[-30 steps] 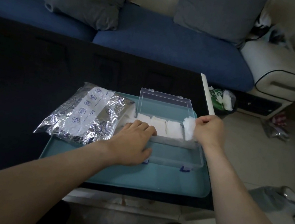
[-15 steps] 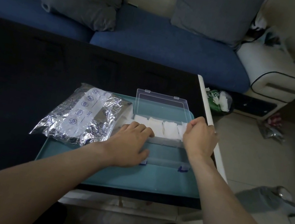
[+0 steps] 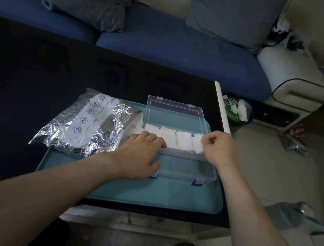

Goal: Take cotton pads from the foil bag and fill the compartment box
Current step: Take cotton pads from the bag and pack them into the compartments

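Softly, right hand [image 3: 220, 148] pinches fluffy square cotton pad [image 3: 197, 145].

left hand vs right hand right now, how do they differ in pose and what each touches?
The left hand lies flat, palm down, fingers spread over the near-left part of the compartment box; the right hand is raised at the box's right end, fingers curled.

The left hand holds nothing; the right hand pinches a cotton pad over the far-right compartment.

Both are bare and at the box on the teal tray.

left hand [image 3: 140, 158] hides compartment box [image 3: 188, 168] left end | foil bag [image 3: 88, 123] print unreadable
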Demonstrator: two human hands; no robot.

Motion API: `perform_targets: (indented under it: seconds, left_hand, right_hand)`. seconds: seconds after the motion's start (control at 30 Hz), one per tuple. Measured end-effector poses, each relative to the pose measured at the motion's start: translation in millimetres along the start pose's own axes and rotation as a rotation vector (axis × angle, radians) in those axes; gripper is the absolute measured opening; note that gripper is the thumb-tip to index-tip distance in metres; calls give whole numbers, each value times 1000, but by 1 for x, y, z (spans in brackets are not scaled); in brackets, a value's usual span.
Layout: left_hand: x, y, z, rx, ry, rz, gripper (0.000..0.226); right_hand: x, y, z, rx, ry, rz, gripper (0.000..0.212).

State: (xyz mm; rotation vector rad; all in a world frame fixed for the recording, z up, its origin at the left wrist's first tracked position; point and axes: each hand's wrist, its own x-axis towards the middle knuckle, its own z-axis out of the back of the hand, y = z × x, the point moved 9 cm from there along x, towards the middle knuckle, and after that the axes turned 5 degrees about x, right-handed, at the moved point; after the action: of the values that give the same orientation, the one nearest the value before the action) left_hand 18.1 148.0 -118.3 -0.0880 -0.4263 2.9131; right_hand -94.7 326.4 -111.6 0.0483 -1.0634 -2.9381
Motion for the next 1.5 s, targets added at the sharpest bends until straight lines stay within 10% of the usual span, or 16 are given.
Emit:
perform_targets:
  seconds: [0.43,1.0,1.17,1.5]
  left_hand:
    - [1,0,-1,-6,9,4,49]
    - [1,0,-1,-12,2,3,49]
    - [-1,1,-1,-25,0,-2,49]
    - [-2,-1,-1,-1,1,-14,49]
  right_hand:
    - [5,-2,-2,34,60,-75,27]
    - [-13,-6,-3,9,-276,5,17]
    - [-13,19,-3,-382,-218,109,10]
    - [-17,17,3,-321,229,133,24]
